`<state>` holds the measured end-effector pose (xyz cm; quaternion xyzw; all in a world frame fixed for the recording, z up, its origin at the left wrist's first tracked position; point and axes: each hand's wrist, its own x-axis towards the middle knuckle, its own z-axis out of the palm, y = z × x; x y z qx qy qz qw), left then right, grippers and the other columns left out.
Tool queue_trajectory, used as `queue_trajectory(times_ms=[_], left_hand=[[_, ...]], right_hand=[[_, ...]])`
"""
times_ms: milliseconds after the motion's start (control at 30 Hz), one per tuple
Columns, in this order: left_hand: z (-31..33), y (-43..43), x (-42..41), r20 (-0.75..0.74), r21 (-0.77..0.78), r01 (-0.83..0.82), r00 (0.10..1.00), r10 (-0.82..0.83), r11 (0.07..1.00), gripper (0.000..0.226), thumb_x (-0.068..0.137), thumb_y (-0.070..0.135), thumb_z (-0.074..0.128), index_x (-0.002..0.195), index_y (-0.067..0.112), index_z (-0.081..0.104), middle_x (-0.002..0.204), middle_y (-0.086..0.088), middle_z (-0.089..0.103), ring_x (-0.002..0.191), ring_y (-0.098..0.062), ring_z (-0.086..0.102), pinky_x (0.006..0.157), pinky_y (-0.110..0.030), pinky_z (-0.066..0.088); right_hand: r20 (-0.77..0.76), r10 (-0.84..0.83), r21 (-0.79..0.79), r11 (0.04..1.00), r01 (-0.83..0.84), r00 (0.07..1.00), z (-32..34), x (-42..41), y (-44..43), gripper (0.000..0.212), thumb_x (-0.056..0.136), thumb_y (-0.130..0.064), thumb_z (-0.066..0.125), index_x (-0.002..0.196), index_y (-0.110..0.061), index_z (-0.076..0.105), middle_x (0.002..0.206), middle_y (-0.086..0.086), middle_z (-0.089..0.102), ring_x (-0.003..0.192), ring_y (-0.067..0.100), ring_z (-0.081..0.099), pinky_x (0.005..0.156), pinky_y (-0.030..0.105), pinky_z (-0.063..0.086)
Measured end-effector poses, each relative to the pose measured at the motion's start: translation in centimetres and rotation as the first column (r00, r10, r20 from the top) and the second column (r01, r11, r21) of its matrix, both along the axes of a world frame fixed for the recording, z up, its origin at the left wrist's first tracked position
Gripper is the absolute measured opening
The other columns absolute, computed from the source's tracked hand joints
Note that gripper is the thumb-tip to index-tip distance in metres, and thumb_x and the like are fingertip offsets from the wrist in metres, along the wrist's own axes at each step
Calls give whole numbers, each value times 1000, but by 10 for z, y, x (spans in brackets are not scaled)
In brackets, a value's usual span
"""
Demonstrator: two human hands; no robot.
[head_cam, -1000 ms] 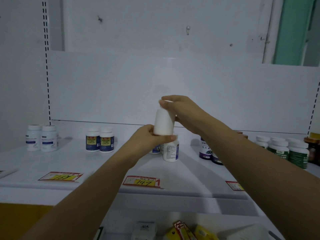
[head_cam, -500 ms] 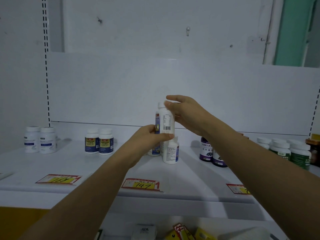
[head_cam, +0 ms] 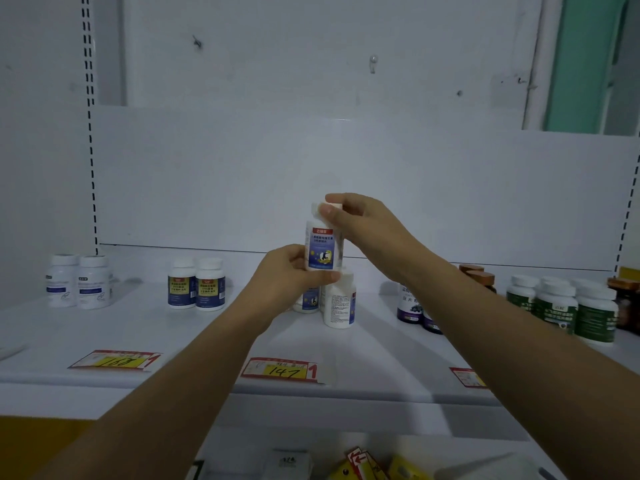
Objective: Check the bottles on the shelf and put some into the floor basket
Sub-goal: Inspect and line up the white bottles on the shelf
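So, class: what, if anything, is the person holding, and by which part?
A white bottle with a blue label: the left hand grips its lower body, the right hand pinches its cap.

We read a handwritten "147" on the middle price tag (head_cam: 281,370) at the shelf (head_cam: 173,332) edge, with a red "1" beside it. The left tag (head_cam: 116,360) perhaps says "168". The purple bottle (head_cam: 410,306) bears "压片". The held bottle (head_cam: 323,249) has print too blurred to read.
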<state>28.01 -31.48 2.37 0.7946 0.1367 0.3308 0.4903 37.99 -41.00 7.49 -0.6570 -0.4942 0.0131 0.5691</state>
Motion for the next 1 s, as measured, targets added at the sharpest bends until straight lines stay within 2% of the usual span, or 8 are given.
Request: queue_trajectory(times_ms=[167,300,467,600,700,833,933,1000], left_hand=[[16,6,5,232,111,-98,970,70,989,44,67,10,81,105,20,61,105,5,69,100,-12,64,91,-36,51],[35,-1,6,440,243,-226,892,101,943,41,74,6,73,99,34,57,87,22,63,88,3,61,73,-12,50],[41,-4,2,476,302,-221,878,54,928,44,73,4,74,101,33,58,90,23,64,92,1,62,78,-15,51],[42,-1,-4,332,206,10,940,-80,979,44,68,6,80,105,22,63,101,15,69,101,-1,63,89,-18,49],[42,1,-9,220,62,127,966,-137,990,42,71,17,78,112,19,66,103,7,72,98,-5,66,88,-19,50],[36,2,-10,102,-278,294,956,-276,915,34,76,26,69,107,12,66,102,-6,73,100,-17,68,96,-29,48],[29,5,-12,-58,-397,278,944,-326,875,40,78,32,67,111,9,64,103,-12,72,98,-21,69,88,-30,54],[26,8,-14,-107,-445,285,924,-366,849,48,73,34,69,113,8,62,103,-15,71,99,-23,69,89,-31,53]], right_hand=[[235,-95,267,963,29,967,-3,-18,-7,50,83,-13,71,129,-21,51,121,-7,60,113,5,55,97,19,47],[548,-248,480,876,-57,799,-14,-32,-12,47,80,-9,74,123,-10,56,122,-1,62,115,9,57,99,25,47],[571,-304,543,837,-73,763,-14,-31,-14,46,79,-10,74,122,-5,58,121,3,63,115,13,58,98,29,48],[357,-126,432,901,-44,925,10,-33,-18,45,78,-15,74,120,-19,60,119,-5,64,109,6,60,92,20,50],[136,9,298,953,-50,991,38,-24,-15,37,81,-20,73,116,-13,63,109,3,69,100,13,66,87,24,54],[-211,-61,-51,997,52,976,53,-7,-4,34,84,-28,72,104,-2,62,90,10,68,76,21,67,77,33,59],[-303,-126,-361,932,8,945,45,0,-1,20,89,-28,65,85,-9,59,75,7,60,64,16,60,67,29,56],[-317,-145,-428,904,-5,937,38,5,0,23,89,-31,65,84,-10,58,75,7,60,64,16,59,66,28,55]])
